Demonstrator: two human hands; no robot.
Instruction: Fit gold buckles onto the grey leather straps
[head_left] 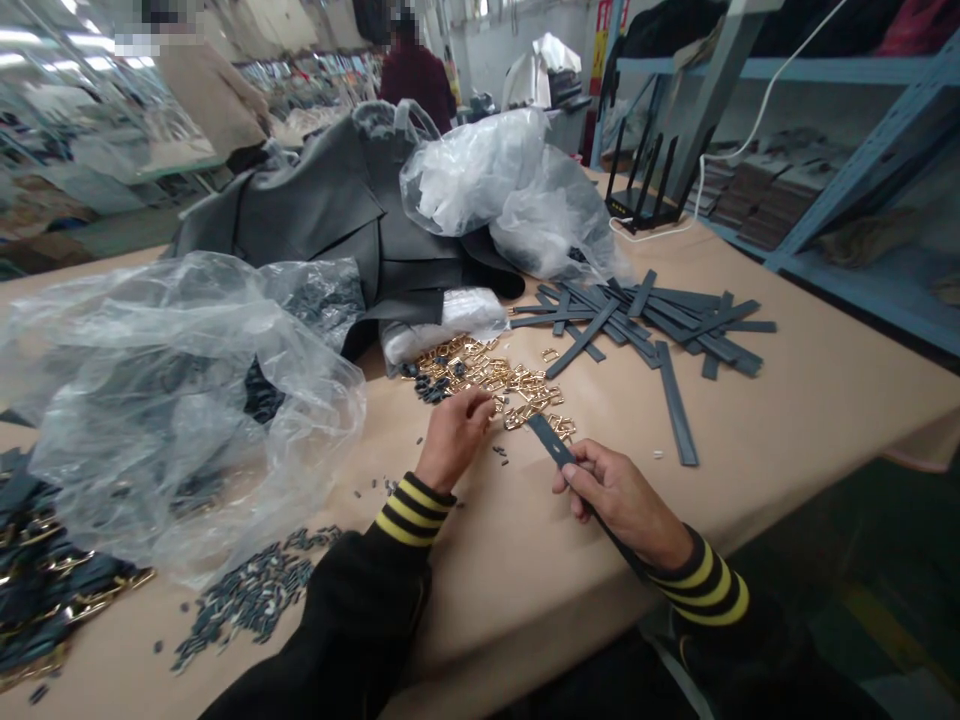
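Note:
My right hand [619, 495] is closed around a flat dark strap [551, 440]. A small slot shows near the strap's far end, and its other end runs back under my palm toward the table edge. My left hand [459, 432] is at the near side of a pile of gold metal buckles [517, 380], its fingers curled together. What those fingertips hold, if anything, is too small to make out. Small black pieces [435, 388] lie at the left of the buckle pile. A few tiny dark bits [500, 455] rest between my hands.
Several loose dark straps [637, 315] are heaped at the right, one lying apart. Clear plastic bags [202, 400] and dark sheet material [315, 215] cover the left and back. Small dark pieces [255, 590] are scattered at lower left. A router [645, 205] stands near blue shelving [817, 70].

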